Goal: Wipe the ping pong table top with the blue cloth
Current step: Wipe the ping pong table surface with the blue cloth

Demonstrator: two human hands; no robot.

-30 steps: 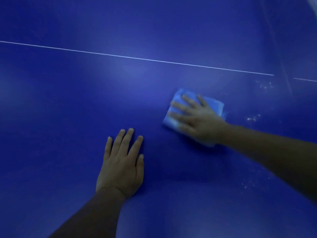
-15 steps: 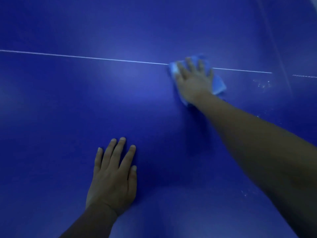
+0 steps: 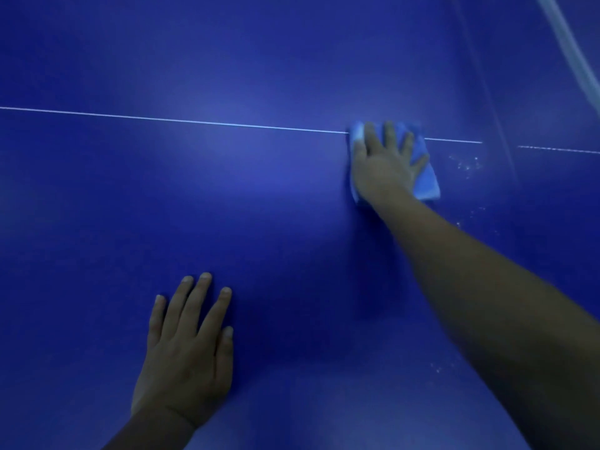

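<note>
The dark blue ping pong table top [image 3: 227,206] fills the view, crossed by a thin white line [image 3: 194,121]. A folded light blue cloth [image 3: 425,177] lies on the table over that line at the right. My right hand [image 3: 383,164] presses flat on the cloth with straight, spread fingers, arm stretched far forward. My left hand [image 3: 188,349] rests flat on the bare table near me, fingers straight and holding nothing.
White specks of dirt [image 3: 467,164] dot the table just right of the cloth, with a few more [image 3: 438,367] beside my right forearm. A pale strip [image 3: 571,53] runs along the far right corner.
My right hand slid the cloth away from me, from the table's middle up onto the white line, then held about there. My left hand stayed flat on the table.
</note>
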